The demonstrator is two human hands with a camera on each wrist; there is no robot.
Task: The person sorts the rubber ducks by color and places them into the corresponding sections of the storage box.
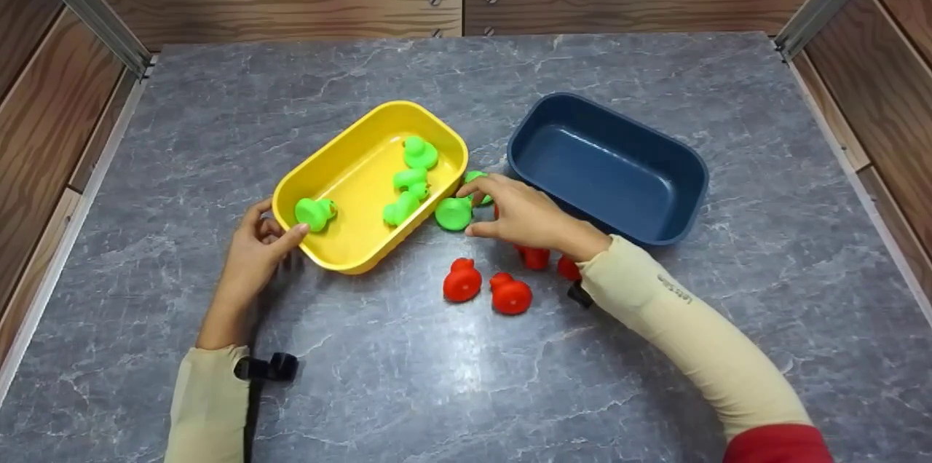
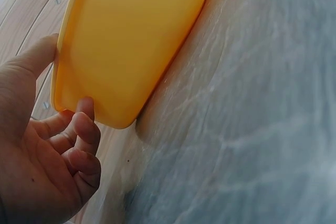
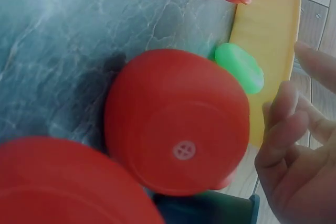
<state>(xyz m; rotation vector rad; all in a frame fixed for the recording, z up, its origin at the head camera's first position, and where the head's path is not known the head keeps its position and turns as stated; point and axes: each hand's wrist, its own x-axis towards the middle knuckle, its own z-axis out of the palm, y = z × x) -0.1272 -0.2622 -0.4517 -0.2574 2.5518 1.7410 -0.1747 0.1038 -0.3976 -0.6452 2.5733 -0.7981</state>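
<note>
The left hand (image 1: 255, 248) grips the near left corner of a yellow tub (image 1: 342, 259), thumb over the rim and fingers against the outer wall. In the left wrist view, the fingers (image 2: 86, 135) curl beside the tub wall. Several green rubber ducks (image 1: 419, 153) lie inside the tub. Just outside its right side is another green duck (image 1: 453, 215). The right hand (image 1: 524, 215) reaches over it with thumb and index finger spread beside it. A further green duck (image 1: 475, 177) is partly hidden behind that hand. In the right wrist view, a gap separates the fingers (image 3: 286, 124) from a green duck (image 3: 240, 68).
Red rubber ducks (image 1: 462, 281) lie on the grey marbled table (image 1: 378, 376) in front of and under the right forearm, some partly covered. A dark blue tub (image 1: 604, 164) stands at the right, near the right hand. Wood-patterned walls (image 1: 349, 12) enclose the table.
</note>
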